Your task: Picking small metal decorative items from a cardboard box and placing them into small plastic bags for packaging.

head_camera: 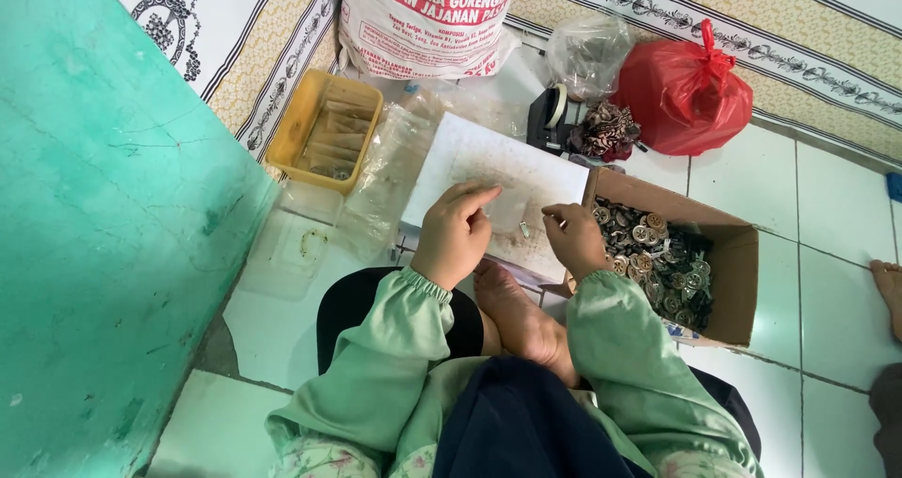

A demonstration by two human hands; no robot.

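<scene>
Hands mid-board; box beside

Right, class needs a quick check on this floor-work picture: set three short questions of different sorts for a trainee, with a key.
1. True or false: the cardboard box beside the right hand holds small metal pieces.
2. Which colour is the tied plastic bag near the wall? A green, B red, C blue.
3. Fill in: the left hand rests on a white ____ lying on the floor.

Key
1. True; the metal pieces fill much of the box.
2. B.
3. Board; the yellow tray lies farther off, to that hand's side.
</scene>
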